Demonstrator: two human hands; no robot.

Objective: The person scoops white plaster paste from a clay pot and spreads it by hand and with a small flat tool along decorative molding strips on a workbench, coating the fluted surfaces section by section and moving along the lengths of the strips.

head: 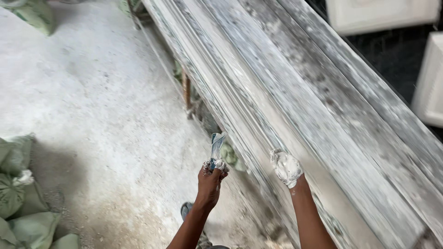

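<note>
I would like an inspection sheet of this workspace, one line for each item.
Surface: long grooved mould bench, streaked with white plaster, runs diagonally; the picture is blurred there.
Job's things: scraper with a plaster-smeared blade, held upright beside the bench edge.
Clutter: green sacks on the floor at the left; another green sack at the top left.
Grippers: left hand closed on the scraper handle; right hand, coated in white plaster, rests on the bench, fingers curled.
Cables: nothing seen.
Surroundings: dusty concrete floor; white cast panels on dark ground beyond the bench; a wooden bench leg.
</note>
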